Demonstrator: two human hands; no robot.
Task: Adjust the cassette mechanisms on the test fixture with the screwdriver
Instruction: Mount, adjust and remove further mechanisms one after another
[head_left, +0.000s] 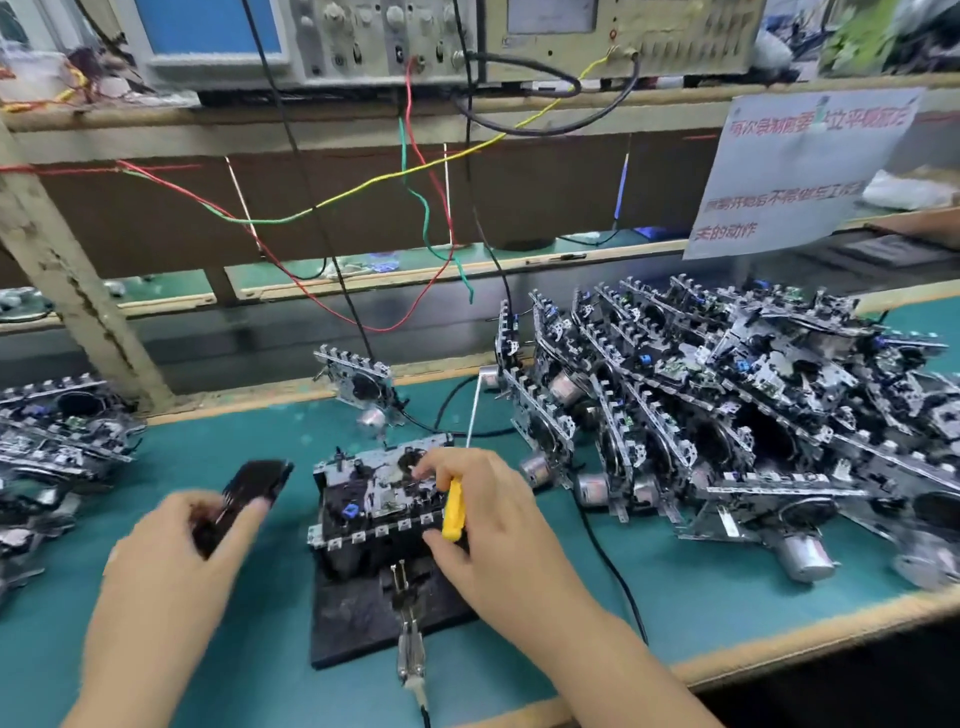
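Your right hand (483, 519) gripped the yellow screwdriver (453, 512) over the cassette mechanism (374, 493); your left hand (176, 561) held a blurred dark cassette (244, 499). Seating it squarely seemed wise.

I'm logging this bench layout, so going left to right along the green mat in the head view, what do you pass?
Small pile of metal cassette mechanisms → left hand holding a blurred dark cassette → black test fixture → right hand holding the yellow-handled screwdriver → large heap of cassette mechanisms.
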